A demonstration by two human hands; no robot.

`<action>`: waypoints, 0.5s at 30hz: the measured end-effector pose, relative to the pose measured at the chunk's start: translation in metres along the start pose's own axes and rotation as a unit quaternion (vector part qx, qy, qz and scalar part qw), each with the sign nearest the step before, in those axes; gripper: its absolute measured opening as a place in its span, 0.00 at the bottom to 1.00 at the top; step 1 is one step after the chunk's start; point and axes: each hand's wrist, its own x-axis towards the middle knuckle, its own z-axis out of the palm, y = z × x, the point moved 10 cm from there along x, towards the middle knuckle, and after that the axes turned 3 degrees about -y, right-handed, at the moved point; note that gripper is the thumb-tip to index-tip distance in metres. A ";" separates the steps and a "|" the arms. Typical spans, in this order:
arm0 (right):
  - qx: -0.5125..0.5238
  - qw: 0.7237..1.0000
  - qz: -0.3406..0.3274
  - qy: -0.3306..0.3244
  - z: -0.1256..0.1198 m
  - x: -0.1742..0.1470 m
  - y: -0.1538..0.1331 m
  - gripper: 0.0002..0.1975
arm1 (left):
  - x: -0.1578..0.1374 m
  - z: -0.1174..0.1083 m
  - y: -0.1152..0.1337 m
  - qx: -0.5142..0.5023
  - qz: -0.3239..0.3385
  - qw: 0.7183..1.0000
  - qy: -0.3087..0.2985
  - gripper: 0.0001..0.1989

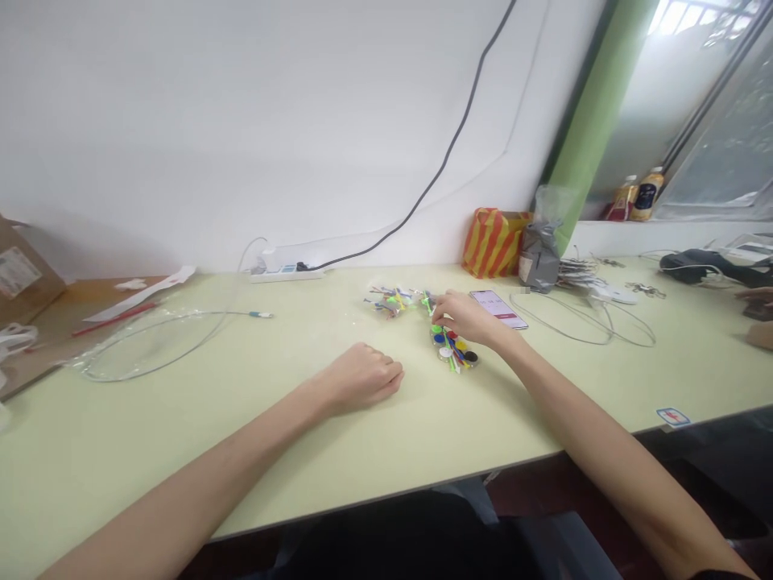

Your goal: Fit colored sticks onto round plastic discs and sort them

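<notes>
My left hand rests closed on the table, left of the small coloured parts; its inside is hidden. Over those parts is my right hand, fingers bent down and pinched together. What lies between its fingertips is too small to make out. Just below it is a cluster of round caps in blue, white, red, yellow and black, mixed with thin coloured sticks. Near its fingertips lie green pieces. Further left sits a loose pile of thin coloured pieces.
Behind my right hand lies a phone with its screen lit. A striped bag and a grey bag stand by the wall. Cables, a power strip and a cardboard box are leftward. Another person's hand shows far right.
</notes>
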 end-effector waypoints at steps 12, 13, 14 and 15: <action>0.073 0.995 0.040 0.059 0.015 0.011 -0.015 0.07 | -0.005 -0.004 -0.030 -0.052 -0.053 0.995 0.073 0.19; 0.095 0.993 0.019 0.065 0.014 0.012 -0.025 0.07 | -0.008 -0.007 -0.034 -0.057 -0.055 0.992 0.095 0.20; 0.116 0.991 -0.005 0.069 0.013 0.013 -0.036 0.06 | -0.010 -0.010 -0.037 -0.062 -0.055 0.990 0.115 0.21; 0.137 0.987 -0.033 0.074 0.009 0.013 -0.046 0.05 | -0.012 -0.012 -0.040 -0.067 -0.053 0.988 0.132 0.21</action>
